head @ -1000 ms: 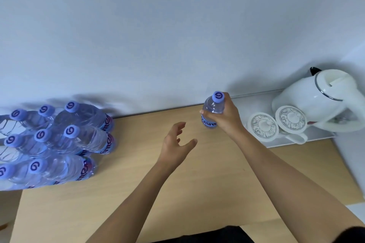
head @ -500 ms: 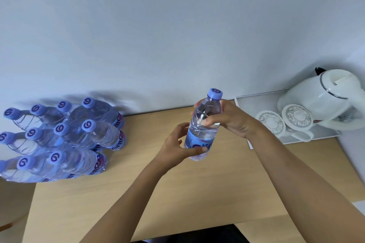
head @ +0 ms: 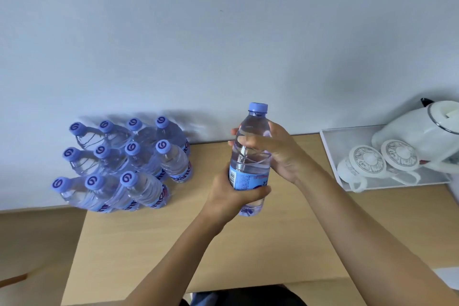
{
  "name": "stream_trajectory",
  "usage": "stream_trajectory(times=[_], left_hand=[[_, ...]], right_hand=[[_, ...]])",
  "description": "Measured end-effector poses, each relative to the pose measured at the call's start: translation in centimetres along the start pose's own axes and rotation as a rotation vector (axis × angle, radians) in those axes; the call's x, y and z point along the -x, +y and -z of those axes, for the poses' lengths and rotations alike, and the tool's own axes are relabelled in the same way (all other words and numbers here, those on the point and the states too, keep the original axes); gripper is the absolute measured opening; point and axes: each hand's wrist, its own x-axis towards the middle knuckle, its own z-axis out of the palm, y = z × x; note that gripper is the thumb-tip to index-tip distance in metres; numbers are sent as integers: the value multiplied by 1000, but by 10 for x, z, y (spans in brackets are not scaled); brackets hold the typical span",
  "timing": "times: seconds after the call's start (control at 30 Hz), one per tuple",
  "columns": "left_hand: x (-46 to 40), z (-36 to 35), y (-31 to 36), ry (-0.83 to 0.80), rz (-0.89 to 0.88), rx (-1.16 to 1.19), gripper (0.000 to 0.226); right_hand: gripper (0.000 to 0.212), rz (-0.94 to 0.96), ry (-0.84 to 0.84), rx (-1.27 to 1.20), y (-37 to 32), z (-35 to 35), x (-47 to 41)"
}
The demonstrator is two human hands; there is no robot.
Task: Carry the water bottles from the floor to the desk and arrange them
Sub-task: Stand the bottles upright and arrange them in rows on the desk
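Note:
A clear water bottle [head: 250,156] with a blue cap and blue label is held upright above the middle of the wooden desk [head: 149,243]. My left hand [head: 233,196] grips its lower half around the label. My right hand [head: 275,151] is wrapped around its upper half from the right. Several more bottles of the same kind [head: 124,164] stand in close rows at the desk's back left corner, against the wall.
A white tray [head: 330,151] at the back right holds two upturned patterned cups [head: 367,164] and a white electric kettle [head: 422,131]. The desk's left edge drops to a lower wooden surface [head: 37,243]. The white wall runs along the back.
The bottle was in my right hand alone near the tray. It came left toward the desk's middle, and my left hand closed on its lower half. The view shifted so the bottle group sits further right.

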Motion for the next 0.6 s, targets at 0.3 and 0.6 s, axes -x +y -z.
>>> stream_trajectory(times=[0.3, 0.6], left_hand=[[20, 7, 4, 170, -144, -82, 50], [38, 37, 17, -200, -11, 73, 60]], right_hand=[[30, 147, 406, 162, 3, -51, 5], [23, 8, 56, -127, -15, -54, 10]])
